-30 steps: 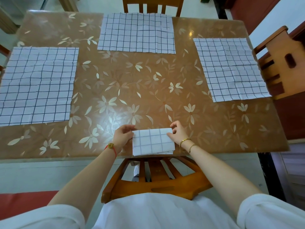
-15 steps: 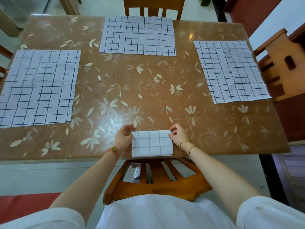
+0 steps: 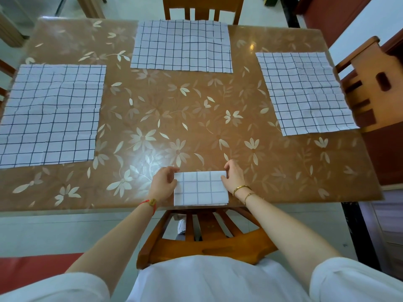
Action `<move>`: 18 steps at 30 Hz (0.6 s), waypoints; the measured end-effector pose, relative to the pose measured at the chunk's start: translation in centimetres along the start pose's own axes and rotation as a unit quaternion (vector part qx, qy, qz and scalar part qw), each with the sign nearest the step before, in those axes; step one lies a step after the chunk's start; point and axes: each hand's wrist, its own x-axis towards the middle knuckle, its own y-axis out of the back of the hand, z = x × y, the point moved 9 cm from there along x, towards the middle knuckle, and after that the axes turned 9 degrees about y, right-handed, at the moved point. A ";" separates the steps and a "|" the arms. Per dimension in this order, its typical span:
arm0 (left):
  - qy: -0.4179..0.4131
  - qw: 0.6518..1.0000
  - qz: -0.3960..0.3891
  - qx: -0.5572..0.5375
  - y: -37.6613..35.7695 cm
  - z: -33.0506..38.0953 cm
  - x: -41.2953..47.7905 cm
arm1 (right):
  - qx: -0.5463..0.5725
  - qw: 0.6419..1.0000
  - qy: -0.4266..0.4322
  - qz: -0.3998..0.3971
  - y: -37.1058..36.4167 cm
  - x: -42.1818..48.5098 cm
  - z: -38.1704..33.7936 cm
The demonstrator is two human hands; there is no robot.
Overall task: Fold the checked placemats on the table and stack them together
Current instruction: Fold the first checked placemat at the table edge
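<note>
While three checked placemats lie flat, a folded placemat sits at the table's near edge.
The left hand and right hand pinch its opposite sides, fingers curled.

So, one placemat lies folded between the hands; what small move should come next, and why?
Probably release the folded placemat and move the left hand to the left placemat. The fold looks finished, the right hand holds the other side, and three placemats lie flat.
</note>
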 end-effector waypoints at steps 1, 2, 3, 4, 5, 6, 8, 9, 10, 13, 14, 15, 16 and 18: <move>-0.025 0.999 0.008 0.041 0.0 0.3 -0.4 | -0.016 1.000 0.011 0.011 0.2 0.0 -0.4; -0.047 0.996 0.013 0.076 -0.1 0.6 -0.9 | -0.037 0.999 0.026 0.022 0.4 -0.1 -0.9; -0.067 0.992 0.018 0.109 -0.2 0.8 -1.5 | -0.061 0.996 0.048 0.032 0.6 -0.1 -1.7; -0.086 0.985 0.024 0.145 -0.3 1.0 -2.0 | -0.085 0.993 0.079 0.039 0.5 -0.2 -2.7; -0.103 0.976 0.029 0.189 -0.6 1.1 -2.3 | -0.107 0.986 0.119 0.042 0.3 -0.4 -4.0; -0.111 0.965 0.029 0.234 -1.0 1.0 -2.6 | -0.127 0.977 0.167 0.040 -0.1 -0.7 -5.4; -0.098 0.947 0.018 0.305 -1.9 0.4 -2.9 | -0.159 0.955 0.249 0.004 -2.1 -1.3 -8.0; -0.087 0.941 0.009 0.327 -2.2 -0.1 -2.9 | -0.176 0.946 0.270 -0.031 -3.5 -1.6 -9.0; -0.080 0.937 0.002 0.341 -2.4 -0.3 -2.9 | -0.196 0.937 0.282 -0.071 -5.0 -1.9 -9.7; -0.079 0.928 -0.002 0.363 -2.8 -0.7 -3.0 | -0.259 0.913 0.281 -0.145 -8.2 -2.6 -11.0; -0.078 0.926 -0.003 0.369 -2.9 -0.7 -3.0 | -0.272 0.909 0.275 -0.154 -8.7 -2.7 -11.2; -0.076 0.925 -0.005 0.373 -3.0 -0.9 -2.9 | -0.280 0.908 0.267 -0.161 -9.0 -2.8 -11.3; -0.073 0.924 -0.007 0.376 -3.1 -1.0 -2.9 | -0.287 0.907 0.261 -0.166 -9.2 -2.8 -11.3; -0.068 0.922 -0.009 0.381 -3.1 -1.2 -2.8 | -0.298 0.903 0.259 -0.168 -9.4 -2.8 -11.1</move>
